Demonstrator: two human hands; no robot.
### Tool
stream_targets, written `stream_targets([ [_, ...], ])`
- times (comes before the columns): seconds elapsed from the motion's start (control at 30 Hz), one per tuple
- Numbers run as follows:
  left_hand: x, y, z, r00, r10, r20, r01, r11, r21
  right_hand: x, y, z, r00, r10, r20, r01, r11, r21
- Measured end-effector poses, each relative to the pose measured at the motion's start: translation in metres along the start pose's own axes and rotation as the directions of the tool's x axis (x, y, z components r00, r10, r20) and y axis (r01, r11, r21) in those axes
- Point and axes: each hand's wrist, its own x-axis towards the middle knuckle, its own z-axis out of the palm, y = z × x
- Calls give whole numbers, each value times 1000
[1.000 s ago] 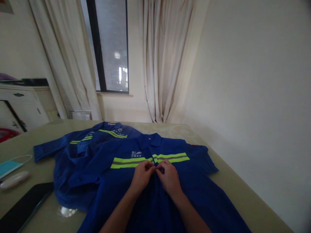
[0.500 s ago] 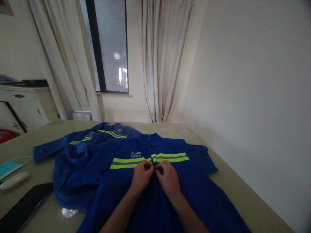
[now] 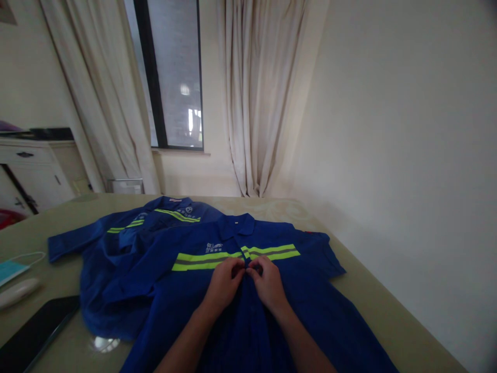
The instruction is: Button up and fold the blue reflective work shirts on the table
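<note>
A blue work shirt with a yellow-green reflective chest band lies spread on the table, collar away from me. My left hand pinches the edge of its front opening just below the band. Facing it, my right hand pinches the other side of the same opening, and the fingertips of both hands nearly meet. Whatever small part sits between the fingertips, such as a button, is hidden. A second blue work shirt with similar bands lies crumpled to the left, partly under the first one's sleeve.
On the table at the left lie a black phone, a white oblong object and a light blue face mask. A wall runs along the right. Behind are curtains, a window and a white cabinet.
My hands stay at the same spot on the shirt front, with fingertips slightly shifted and the cloth edges there a little rearranged. The view has turned slightly to the right.
</note>
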Motion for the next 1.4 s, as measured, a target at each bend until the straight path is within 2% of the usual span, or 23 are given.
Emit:
stream_targets([
  [0.17,-1,1,-1,999,53,13,-54,994,95,1,0,1,999,38,-8,-38,997,70],
  [0.3,-3,3,-2,999,43,10,-44,990,132,4,1,-1,999,51,21,-52,994,99],
  [0.4,-5,6,-1,999,45,-23,-40,981,190,6,3,-4,999,17,47,-22,995,102],
  [0.57,-7,11,3,994,-20,-106,44,971,234,6,4,-3,997,-64,48,60,996,69],
  [0.83,-7,11,2,997,-20,-73,42,950,311,5,3,-4,988,-142,63,136,987,92],
  [1.13,-8,7,2,1000,7,-29,2,957,290,6,8,-6,972,-187,145,181,982,54],
  [1.27,-9,4,3,998,59,-27,-48,951,305,6,8,-6,963,-205,173,204,979,20],
  [1.4,-8,5,3,998,59,-32,-50,974,222,7,8,-6,966,-202,159,208,978,-25],
])
